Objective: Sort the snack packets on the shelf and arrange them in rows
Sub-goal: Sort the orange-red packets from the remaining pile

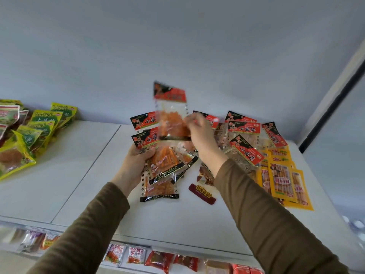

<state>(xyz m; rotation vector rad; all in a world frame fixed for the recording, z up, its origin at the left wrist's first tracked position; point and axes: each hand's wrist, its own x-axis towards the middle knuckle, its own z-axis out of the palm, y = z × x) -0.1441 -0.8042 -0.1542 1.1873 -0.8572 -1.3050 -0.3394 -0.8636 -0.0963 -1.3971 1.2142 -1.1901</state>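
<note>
1. Lower shelf (177,252): a row of red and white packets lies along the near edge, partly blurred.
2. Sleeves (266,214): two brown-sleeved arms reach up over the white shelf (69,165).
3. Left hand (136,165): fingers curled round a fanned stack (158,165) of clear red-topped packets with orange strips, lower ends overlapping above the shelf.
4. Right hand (199,133): fingertips pinch one raised packet (171,113) by its right edge; it hangs upright, blurred, above the stack.
5. Dark red packet (202,193): lies flat just right of the stack.
6. Yellow packets (282,178): overlapped at the right of the shelf.
7. Loose red packets (245,139): heaped behind the right hand, touching the yellow packets.
8. Green packets (35,131): piled at far left, well apart.
</note>
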